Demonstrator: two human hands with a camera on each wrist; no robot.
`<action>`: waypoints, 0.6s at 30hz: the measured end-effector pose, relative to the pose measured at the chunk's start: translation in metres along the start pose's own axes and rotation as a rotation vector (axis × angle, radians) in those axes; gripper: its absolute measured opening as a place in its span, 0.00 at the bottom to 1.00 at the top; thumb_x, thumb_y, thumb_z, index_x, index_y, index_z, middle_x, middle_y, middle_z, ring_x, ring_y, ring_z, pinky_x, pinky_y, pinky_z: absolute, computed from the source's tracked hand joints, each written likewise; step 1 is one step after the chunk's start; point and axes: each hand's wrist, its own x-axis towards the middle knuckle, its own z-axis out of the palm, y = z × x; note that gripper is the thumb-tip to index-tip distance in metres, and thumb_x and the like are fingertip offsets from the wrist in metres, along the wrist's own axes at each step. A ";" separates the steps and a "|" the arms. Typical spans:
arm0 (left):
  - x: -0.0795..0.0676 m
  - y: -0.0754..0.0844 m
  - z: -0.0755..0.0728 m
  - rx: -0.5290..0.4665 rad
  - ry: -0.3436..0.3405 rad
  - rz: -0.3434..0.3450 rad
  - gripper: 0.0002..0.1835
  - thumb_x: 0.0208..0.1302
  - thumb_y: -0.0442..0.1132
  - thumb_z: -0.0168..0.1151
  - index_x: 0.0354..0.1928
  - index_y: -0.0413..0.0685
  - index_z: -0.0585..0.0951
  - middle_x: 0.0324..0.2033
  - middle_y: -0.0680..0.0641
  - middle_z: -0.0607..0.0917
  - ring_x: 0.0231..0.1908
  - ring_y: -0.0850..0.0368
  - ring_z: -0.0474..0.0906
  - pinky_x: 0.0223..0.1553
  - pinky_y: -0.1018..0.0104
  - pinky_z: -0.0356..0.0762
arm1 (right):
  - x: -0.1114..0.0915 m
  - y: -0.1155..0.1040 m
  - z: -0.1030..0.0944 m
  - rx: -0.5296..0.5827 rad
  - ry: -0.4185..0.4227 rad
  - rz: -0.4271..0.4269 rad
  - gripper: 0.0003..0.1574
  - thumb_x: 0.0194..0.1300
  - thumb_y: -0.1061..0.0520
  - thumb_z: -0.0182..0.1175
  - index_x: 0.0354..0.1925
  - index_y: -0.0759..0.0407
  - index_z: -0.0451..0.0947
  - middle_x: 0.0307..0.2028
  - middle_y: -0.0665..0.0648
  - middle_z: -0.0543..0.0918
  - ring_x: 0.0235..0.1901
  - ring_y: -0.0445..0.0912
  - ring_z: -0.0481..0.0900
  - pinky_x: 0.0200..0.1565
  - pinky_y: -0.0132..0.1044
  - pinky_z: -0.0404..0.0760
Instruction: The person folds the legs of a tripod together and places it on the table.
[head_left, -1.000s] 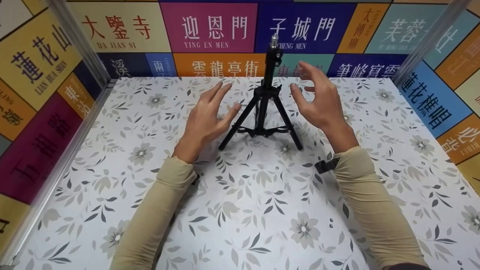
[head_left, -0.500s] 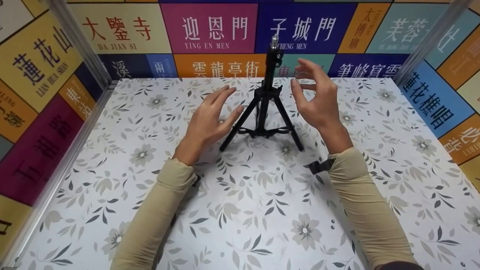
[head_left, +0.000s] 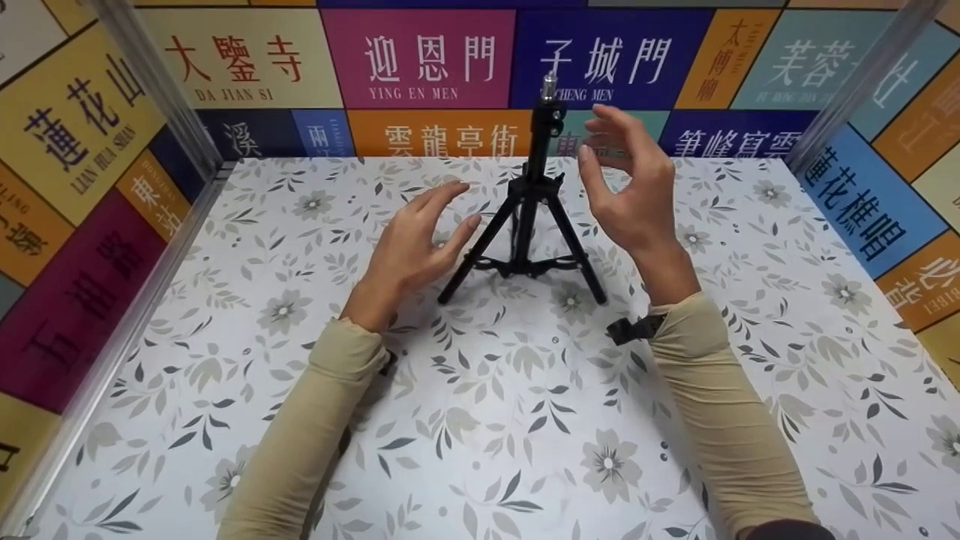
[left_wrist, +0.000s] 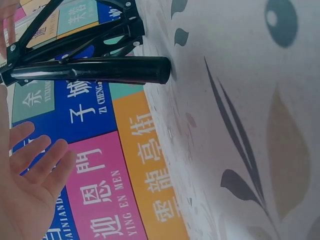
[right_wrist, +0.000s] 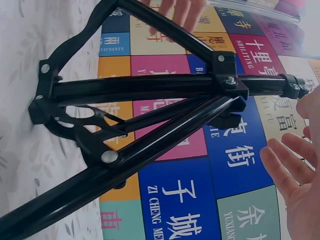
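Note:
A small black tripod stand [head_left: 527, 217] is upright on the table, its legs spread and a silver stud on top. To its left hovers my left hand [head_left: 412, 244], fingers extended and thumb close to one leg; whether the thumb touches it I cannot tell. On the other side my right hand [head_left: 636, 187] is raised beside the centre column, fingers slightly bent, apart from it. In the left wrist view, a tripod leg [left_wrist: 120, 70] shows above the spread fingers. The right wrist view has the tripod's legs and braces [right_wrist: 150, 90] up close, with the right hand [right_wrist: 300, 185] holding nothing.
The table [head_left: 510, 450] wears a white cover with grey leaves and flowers. Panels [head_left: 427, 60] of coloured blocks with Chinese lettering rise at the back and both sides. Clear strips [head_left: 161, 90] run along the corners. A black strap [head_left: 634, 328] is at the right wrist.
My left fingers have lowered and bent a little. The right forearm has shifted slightly left, and the right hand has tipped up a little. The tripod stands where it was.

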 end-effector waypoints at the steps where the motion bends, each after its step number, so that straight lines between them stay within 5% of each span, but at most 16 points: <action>1: 0.000 0.000 0.000 -0.008 0.001 0.002 0.30 0.71 0.64 0.52 0.68 0.59 0.74 0.66 0.55 0.77 0.64 0.59 0.75 0.68 0.61 0.73 | 0.001 -0.001 0.000 0.006 0.006 0.000 0.26 0.68 0.63 0.62 0.63 0.57 0.76 0.51 0.56 0.85 0.49 0.48 0.86 0.48 0.39 0.88; 8: 0.000 0.000 0.002 -0.041 -0.034 0.009 0.26 0.71 0.61 0.54 0.65 0.60 0.77 0.59 0.54 0.83 0.52 0.58 0.82 0.53 0.64 0.82 | 0.007 -0.009 0.009 0.078 0.027 -0.005 0.24 0.67 0.64 0.63 0.61 0.59 0.77 0.50 0.57 0.86 0.47 0.52 0.86 0.48 0.39 0.88; 18: 0.000 0.001 0.005 -0.178 -0.118 0.036 0.24 0.70 0.55 0.60 0.62 0.54 0.79 0.57 0.50 0.85 0.49 0.53 0.85 0.50 0.61 0.86 | 0.012 -0.015 0.016 0.134 0.044 0.000 0.23 0.66 0.64 0.64 0.59 0.61 0.78 0.49 0.61 0.86 0.47 0.53 0.87 0.47 0.39 0.88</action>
